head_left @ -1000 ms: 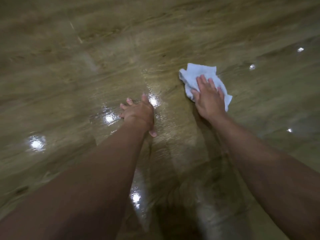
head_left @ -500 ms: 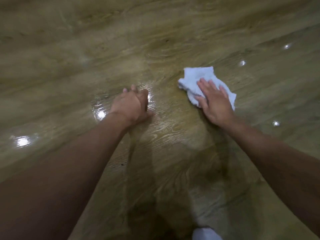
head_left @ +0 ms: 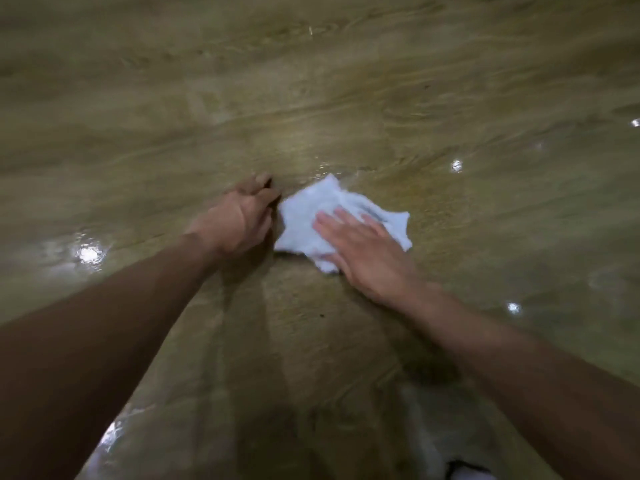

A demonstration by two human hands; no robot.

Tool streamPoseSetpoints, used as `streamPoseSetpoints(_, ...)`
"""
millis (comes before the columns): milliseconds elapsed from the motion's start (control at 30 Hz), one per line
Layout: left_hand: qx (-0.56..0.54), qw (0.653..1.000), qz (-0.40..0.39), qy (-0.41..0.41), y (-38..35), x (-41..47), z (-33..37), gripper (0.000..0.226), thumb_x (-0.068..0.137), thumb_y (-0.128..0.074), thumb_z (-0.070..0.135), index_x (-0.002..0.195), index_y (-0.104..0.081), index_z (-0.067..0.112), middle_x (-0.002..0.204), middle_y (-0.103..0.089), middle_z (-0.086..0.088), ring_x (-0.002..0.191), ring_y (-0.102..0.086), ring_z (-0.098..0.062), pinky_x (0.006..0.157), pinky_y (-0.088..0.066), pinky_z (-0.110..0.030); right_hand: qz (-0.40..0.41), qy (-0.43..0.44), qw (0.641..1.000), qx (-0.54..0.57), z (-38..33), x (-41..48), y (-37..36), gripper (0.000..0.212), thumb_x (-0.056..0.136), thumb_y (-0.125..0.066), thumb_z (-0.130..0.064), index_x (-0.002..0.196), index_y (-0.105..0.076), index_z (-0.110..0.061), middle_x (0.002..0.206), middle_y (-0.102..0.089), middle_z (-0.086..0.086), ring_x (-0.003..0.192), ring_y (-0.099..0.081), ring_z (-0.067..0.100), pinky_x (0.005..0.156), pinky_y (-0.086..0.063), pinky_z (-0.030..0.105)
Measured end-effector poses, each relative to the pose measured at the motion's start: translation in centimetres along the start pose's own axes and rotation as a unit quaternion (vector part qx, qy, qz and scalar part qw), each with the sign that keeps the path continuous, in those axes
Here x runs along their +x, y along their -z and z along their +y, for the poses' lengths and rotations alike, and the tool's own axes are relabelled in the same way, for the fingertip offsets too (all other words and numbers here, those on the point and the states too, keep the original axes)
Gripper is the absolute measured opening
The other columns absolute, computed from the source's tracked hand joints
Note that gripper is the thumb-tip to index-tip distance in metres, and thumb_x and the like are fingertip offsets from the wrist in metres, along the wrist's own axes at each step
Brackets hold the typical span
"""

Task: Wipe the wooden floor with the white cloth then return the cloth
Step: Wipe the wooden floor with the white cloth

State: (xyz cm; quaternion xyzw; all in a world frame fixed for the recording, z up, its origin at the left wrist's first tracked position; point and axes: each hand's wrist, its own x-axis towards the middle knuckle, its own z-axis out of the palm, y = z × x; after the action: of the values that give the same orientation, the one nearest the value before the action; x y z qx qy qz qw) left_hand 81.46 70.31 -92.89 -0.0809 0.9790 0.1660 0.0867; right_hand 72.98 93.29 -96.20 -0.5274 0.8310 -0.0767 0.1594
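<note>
- Right hand (head_left: 367,252): it lies flat on the white cloth (head_left: 304,220), palm down. Its straight fingers (head_left: 341,223) are slightly spread and point forward and toward the left hand. It presses the cloth and does not pinch it.
- Left hand (head_left: 239,220): it is planted on the wooden floor (head_left: 346,81) and holds nothing. The fingers are drawn together and bent down toward the boards. Blur hides whether the palm also bears on the floor.
- White cloth: it is crumpled flat against the floor, partly under the right palm. Most of the free fabric shows ahead of the right hand and on its left-hand side. A smaller ragged margin shows past the outer edge of the right hand.
- Long axis: the cloth runs crosswise, from the left hand toward the outer side of the right hand, with that far end slightly nearer the body.
- Governing relation: the near edge of the cloth lies just beside the left hand's fingers, and whether they touch cannot be told. The right hand is the one on the cloth, so it is judged to drive the stroke.
- Judgement: the left hand blocks the way across. The next sweep probably has to run forward, or back toward the right hand's outer side.
- Stage: wiping appears to be under way, and the cloth is not yet returned.
- Bright reflections (head_left: 89,253) mark the floor's gloss outside the left forearm.
</note>
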Motion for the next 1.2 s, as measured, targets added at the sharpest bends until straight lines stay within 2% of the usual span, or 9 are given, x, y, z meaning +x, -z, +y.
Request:
streamPoseSetpoints(167,0.069,0.979,0.032,0.189,2.0,-1.9,-4.3,0.038,0.095,-0.037,0.031,0.121,-0.052,0.009,0.126,-0.054,-0.02,0.12,-0.049,-0.041,0.1,-0.039,-0.056,0.077,-0.18,0.981,-0.006,-1.3,6.2,0.8,0.052,0.098,-0.029,-0.033,0.147,-0.033,-0.016,0.154,-0.032,0.0,0.144,-0.023,0.025,0.112,-0.016,0.045)
streamPoseSetpoints(300,0.04,0.941,0.005,0.336,1.9,-3.3,-7.7,0.035,0.097,-0.036,0.034,0.117,-0.053,0.012,0.121,-0.055,-0.024,0.115,-0.05,-0.047,0.094,-0.043,-0.054,0.024,0.01,0.999,-0.047,-12.0,1.5,-3.0,0.057,0.086,-0.037,-0.037,0.139,-0.04,-0.016,0.146,-0.046,0.003,0.135,-0.042,0.03,0.106,-0.022,0.047)
streamPoseSetpoints(467,0.031,0.937,-0.01,0.347,0.2,-2.8,-9.7,0.036,0.099,-0.033,0.027,0.13,-0.046,0.013,0.137,-0.046,-0.021,0.126,-0.042,-0.046,0.099,-0.041,-0.052,-0.035,0.17,0.984,-0.042,-15.0,5.3,-2.2,0.052,0.089,-0.033,-0.034,0.137,-0.05,-0.022,0.144,-0.048,-0.005,0.134,-0.043,0.02,0.103,-0.022,0.037)
streamPoseSetpoints(600,0.018,0.948,-0.012,0.319,1.1,-3.2,-10.0,0.038,0.097,-0.038,0.029,0.13,-0.047,0.013,0.131,-0.05,-0.02,0.121,-0.047,-0.044,0.096,-0.041,-0.045,-0.03,0.044,0.998,-0.025,-13.6,14.5,0.1,0.05,0.1,-0.04,-0.035,0.148,-0.029,-0.028,0.156,-0.025,-0.012,0.146,-0.014,0.012,0.108,-0.015,0.036)
streamPoseSetpoints(733,-0.1,0.95,-0.045,0.293,3.7,-4.2,-10.7,0.039,0.099,-0.037,0.02,0.137,-0.043,0.009,0.138,-0.046,-0.022,0.125,-0.045,-0.043,0.101,-0.041,-0.043,-0.041,-0.004,0.999,-0.012,-15.4,14.4,1.3,0.048,0.097,-0.047,-0.028,0.144,-0.034,-0.025,0.156,-0.026,-0.009,0.146,-0.016,0.014,0.102,-0.027,0.043)
streamPoseSetpoints(833,-0.123,0.949,-0.103,0.273,5.7,-5.2,-11.8,0.051,0.099,-0.041,0.023,0.147,-0.029,0.012,0.147,-0.04,-0.019,0.13,-0.043,-0.036,0.103,-0.038,-0.037,-0.092,0.006,0.996,-0.016,-15.1,11.9,3.0,0.04,0.091,-0.05,-0.015,0.13,-0.046,-0.019,0.141,-0.046,0.0,0.134,-0.036,0.026,0.099,-0.034,0.049)
streamPoseSetpoints(933,-0.108,0.946,-0.131,0.277,6.8,-5.2,-11.8,0.055,0.097,-0.045,0.023,0.148,-0.027,0.017,0.146,-0.042,-0.017,0.128,-0.046,-0.033,0.099,-0.038,-0.033,-0.08,0.022,0.996,-0.033,-13.3,12.8,6.0,0.022,0.087,-0.051,-0.026,0.108,-0.053,-0.023,0.108,-0.061,0.001,0.1,-0.059,0.03,0.081,-0.047,0.042)
streamPoseSetpoints(1067,-0.08,0.945,-0.066,0.309,7.4,-3.8,-11.5,0.038,0.093,-0.049,0.028,0.127,-0.054,0.014,0.125,-0.059,-0.019,0.112,-0.057,-0.037,0.09,-0.046,-0.036,-0.01,0.024,0.999,-0.035,-11.6,16.6,9.6,0.033,0.089,-0.051,-0.024,0.12,-0.054,-0.013,0.117,-0.063,0.011,0.103,-0.058,0.035,0.083,-0.048,0.044)
streamPoseSetpoints(1200,-0.05,0.922,0.039,0.381,7.3,-2.0,-12.8,0.032,0.093,-0.043,0.022,0.117,-0.061,0.01,0.12,-0.062,-0.018,0.11,-0.059,-0.038,0.09,-0.046,-0.039,0.034,0.054,0.998,0.01,-13.9,23.9,7.8,0.036,0.091,-0.05,-0.017,0.127,-0.051,-0.01,0.123,-0.061,0.014,0.109,-0.055,0.035,0.088,-0.042,0.041)
